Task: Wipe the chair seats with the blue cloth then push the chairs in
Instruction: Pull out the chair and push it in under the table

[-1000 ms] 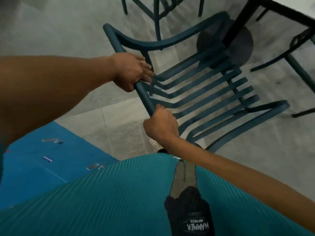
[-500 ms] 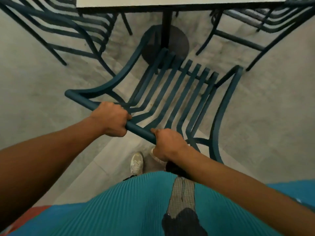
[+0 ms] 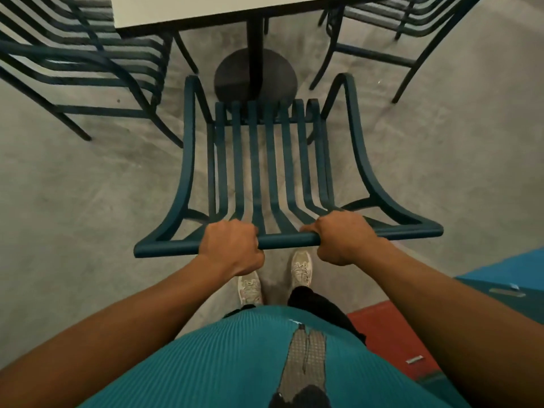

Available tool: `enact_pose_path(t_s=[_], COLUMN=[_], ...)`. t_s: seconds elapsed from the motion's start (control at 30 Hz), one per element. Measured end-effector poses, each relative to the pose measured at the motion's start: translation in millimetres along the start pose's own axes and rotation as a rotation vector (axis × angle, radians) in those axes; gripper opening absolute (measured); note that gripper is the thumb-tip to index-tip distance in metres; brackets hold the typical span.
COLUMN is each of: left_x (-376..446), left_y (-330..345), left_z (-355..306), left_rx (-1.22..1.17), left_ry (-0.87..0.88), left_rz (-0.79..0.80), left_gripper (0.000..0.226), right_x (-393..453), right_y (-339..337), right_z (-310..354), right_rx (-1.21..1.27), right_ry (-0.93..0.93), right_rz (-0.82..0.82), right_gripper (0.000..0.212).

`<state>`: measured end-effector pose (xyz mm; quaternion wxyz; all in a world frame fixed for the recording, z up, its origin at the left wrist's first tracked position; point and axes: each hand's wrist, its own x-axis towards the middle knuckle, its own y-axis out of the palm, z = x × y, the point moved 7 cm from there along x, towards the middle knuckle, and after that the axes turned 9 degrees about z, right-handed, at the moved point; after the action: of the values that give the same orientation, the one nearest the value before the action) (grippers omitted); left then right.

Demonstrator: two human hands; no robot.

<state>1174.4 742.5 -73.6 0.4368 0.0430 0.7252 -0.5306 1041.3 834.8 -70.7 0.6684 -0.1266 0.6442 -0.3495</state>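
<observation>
A dark teal slatted metal chair (image 3: 272, 160) stands straight in front of me, its seat pointing at the white table (image 3: 188, 8). My left hand (image 3: 232, 248) grips the chair's top back rail left of centre. My right hand (image 3: 341, 241) grips the same rail right of centre. The front edge of the seat lies just short of the table's round black base (image 3: 235, 81). No blue cloth shows in the head view.
A second teal chair (image 3: 88, 63) sits at the table's left side and a third (image 3: 412, 28) at its right. The black table post (image 3: 254, 39) rises from the base. Grey concrete floor surrounds the chair; blue and red floor markings (image 3: 391, 328) lie at lower right.
The chair has swung from an angled position to face the table squarely and has moved nearer to it. Both hands stayed on the back rail and are now further apart.
</observation>
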Motion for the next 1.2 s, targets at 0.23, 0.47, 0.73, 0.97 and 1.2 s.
enact_pose_path(t_s=[0.23, 0.47, 0.73, 0.97, 1.2], left_x=[19, 63, 103, 127, 130], left_y=[-14, -60, -103, -120, -122], left_z=[-18, -2, 23, 32, 31], left_rx=[-0.077, -0.084, -0.092, -0.123, -0.113], left_ry=[0.001, -0.071, -0.14, -0.178, -0.193], left_rz=[-0.047, -0.105, -0.146, -0.165, -0.158], left_gripper=[0.035, 0.04, 0.032, 0.034, 0.036], right_x=[8, 48, 73, 91, 94], right_y=[-14, -62, -120, -144, -146], right_z=[-34, -79, -97, -111, -113], right_rx=[-0.046, -0.052, -0.052, -0.044, -0.067], right_ry=[0.069, 0.153, 0.172, 0.129, 0.092], right_rz=[0.011, -0.163, -0.276, -0.273, -0.261], right_gripper=[0.033, 0.033, 0.021, 0.022, 0.022])
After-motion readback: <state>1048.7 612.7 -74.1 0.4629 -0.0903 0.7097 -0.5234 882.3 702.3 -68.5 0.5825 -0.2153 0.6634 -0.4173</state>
